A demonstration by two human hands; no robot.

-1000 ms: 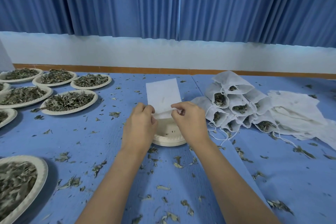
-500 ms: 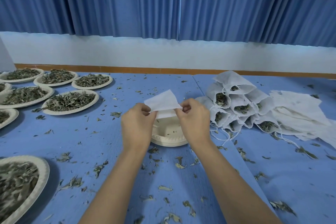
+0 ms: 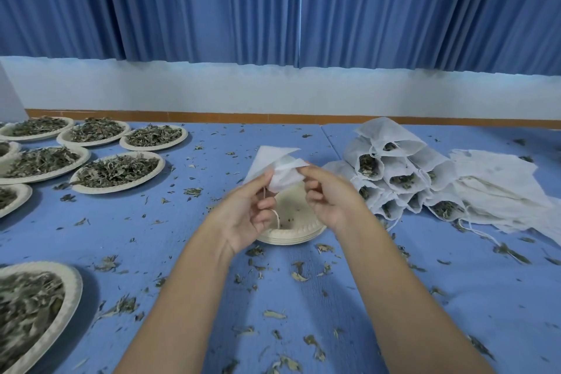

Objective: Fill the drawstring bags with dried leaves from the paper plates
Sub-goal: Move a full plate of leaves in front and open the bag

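An empty white drawstring bag (image 3: pixel 277 165) hangs crumpled between both hands above a stack of empty paper plates (image 3: pixel 296 229). My left hand (image 3: pixel 247 215) pinches its left edge, palm turned up, and the drawstring dangles beside the fingers. My right hand (image 3: pixel 329 196) pinches the bag's right edge. Several plates of dried leaves (image 3: pixel 117 171) lie at the left, and another leaf plate (image 3: pixel 30 310) sits near the front left corner.
Filled bags (image 3: pixel 391 170) are piled at the right, with flat empty bags (image 3: pixel 498 191) beside them. Loose leaf bits are scattered over the blue table (image 3: pixel 303 297). A white wall and blue curtains stand behind.
The flat bag held upright has been folded down and crumpled between my hands. My left hand has turned palm up, and both hands have lowered slightly toward the empty plates.
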